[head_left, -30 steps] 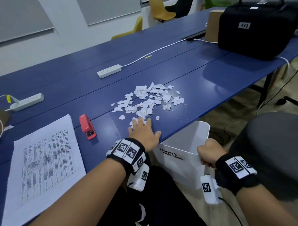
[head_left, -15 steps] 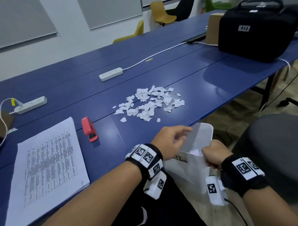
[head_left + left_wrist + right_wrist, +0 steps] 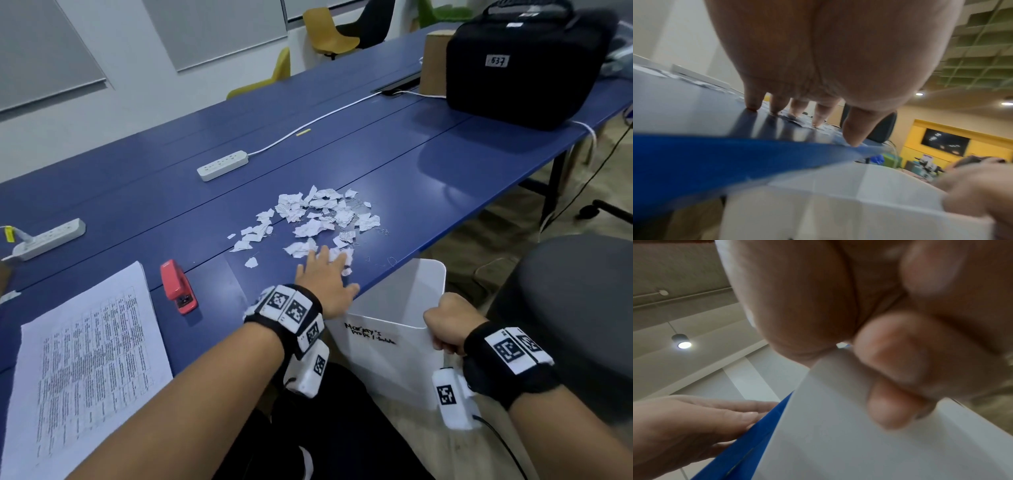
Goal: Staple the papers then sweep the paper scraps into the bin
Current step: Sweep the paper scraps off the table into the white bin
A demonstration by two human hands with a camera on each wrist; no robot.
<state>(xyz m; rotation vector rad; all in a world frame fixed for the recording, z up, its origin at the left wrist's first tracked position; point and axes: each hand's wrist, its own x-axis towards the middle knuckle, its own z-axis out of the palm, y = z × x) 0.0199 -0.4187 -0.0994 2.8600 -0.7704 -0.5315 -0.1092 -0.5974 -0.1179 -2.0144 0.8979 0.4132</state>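
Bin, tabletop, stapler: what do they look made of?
Bin: looks like thin white matte plastic, with smooth walls, rounded corners and marker writing on it.
Tabletop: blue, semi-gloss, probably laminate or painted board; it shows soft reflections and panel seams.
Stapler: red shell, likely plastic; the head view cannot settle it.

Office or meeting room: long blue tables (image 3: 428, 161) across the frame, power strips (image 3: 222, 165) centre-left, yellow chairs (image 3: 329, 37) at top.

left hand (image 3: 323, 283) moved from over the bin (image 3: 394, 356) back onto the table (image 3: 428, 178), fingers flat on the nearest paper scraps (image 3: 318, 219).
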